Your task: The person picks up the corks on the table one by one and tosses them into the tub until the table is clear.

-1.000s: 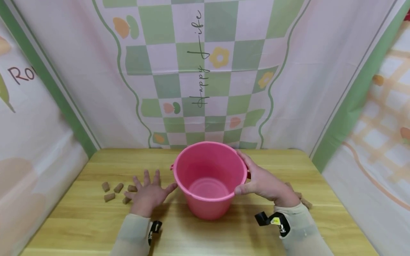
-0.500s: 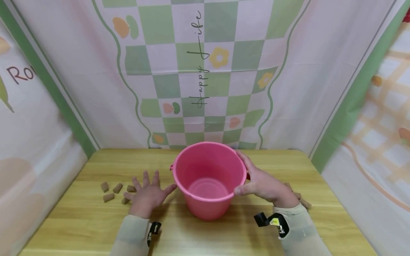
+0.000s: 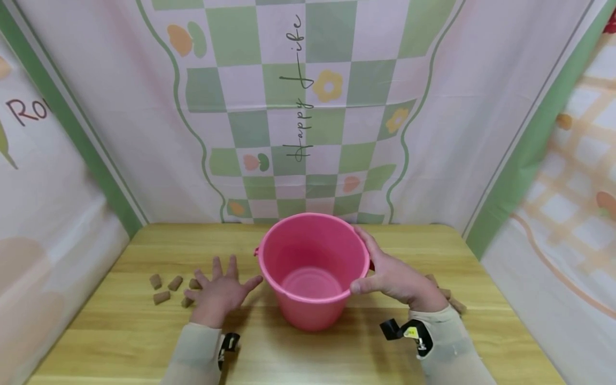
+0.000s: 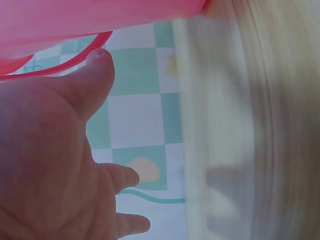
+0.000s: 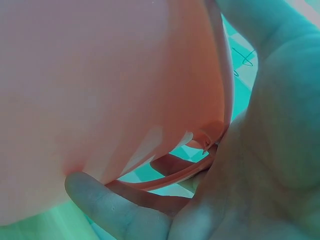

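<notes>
A pink plastic bucket (image 3: pixel 312 310) stands at the middle of the wooden table, its mouth tipped towards the head view and its inside bare. My right hand (image 3: pixel 404 280) grips its right side, thumb over the rim and the other fingers round the outer wall. In the right wrist view, those fingers (image 5: pixel 115 205) press the wall beside the thin pink handle (image 5: pixel 175 177). To the left, my left hand (image 3: pixel 218 294) is spread flat with straight fingers. Its thumb points at the bucket's rim, and in the left wrist view the thumb (image 4: pixel 97 75) overlaps the handle.
Several small brown cork-like cylinders (image 3: pixel 162 297) lie left of my left hand, one partly behind its fingers. More such cylinders (image 3: pixel 457 305) lie partly hidden behind my right wrist. A checked cloth (image 3: pixel 332 133) hangs at the table's (image 3: pixel 144 342) back edge, with printed cloths on both sides.
The head view has shifted very slightly, so everything sits a little further left in it. Both hands keep their pose, and the bucket stays in place.
</notes>
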A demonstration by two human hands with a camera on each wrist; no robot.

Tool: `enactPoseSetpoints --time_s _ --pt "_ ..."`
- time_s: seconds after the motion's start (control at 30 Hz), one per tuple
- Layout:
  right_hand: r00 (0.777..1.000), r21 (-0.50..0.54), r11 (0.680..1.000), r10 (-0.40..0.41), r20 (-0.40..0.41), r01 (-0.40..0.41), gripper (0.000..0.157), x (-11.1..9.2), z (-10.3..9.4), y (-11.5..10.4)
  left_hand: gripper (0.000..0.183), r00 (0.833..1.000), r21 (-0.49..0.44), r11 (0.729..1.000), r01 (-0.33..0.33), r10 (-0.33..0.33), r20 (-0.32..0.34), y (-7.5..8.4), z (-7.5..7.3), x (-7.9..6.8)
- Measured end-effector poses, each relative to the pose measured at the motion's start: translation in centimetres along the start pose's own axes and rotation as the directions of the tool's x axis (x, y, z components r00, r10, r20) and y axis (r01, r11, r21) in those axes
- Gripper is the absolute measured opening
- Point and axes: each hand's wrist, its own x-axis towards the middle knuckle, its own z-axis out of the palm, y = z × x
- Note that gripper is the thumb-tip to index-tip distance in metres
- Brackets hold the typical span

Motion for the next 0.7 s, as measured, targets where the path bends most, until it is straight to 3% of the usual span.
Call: enactPoseSetpoints --time_s 0.37,0.7 --pt "1.000 0.013 1.000 0.013 0.002 -0.013 0.119 0.0 0.0 0.2 0.112 0.995 -0.011 0.995 -0.094 0.094 -0.039 -0.4 -0.9 0.5" --pt "1.000 0.007 1.000 0.009 0.009 -0.009 0.117 0.1 0.0 0.3 0.113 0.986 -0.104 0.983 -0.154 0.147 -0.076 -0.8 -1.8 0.7"
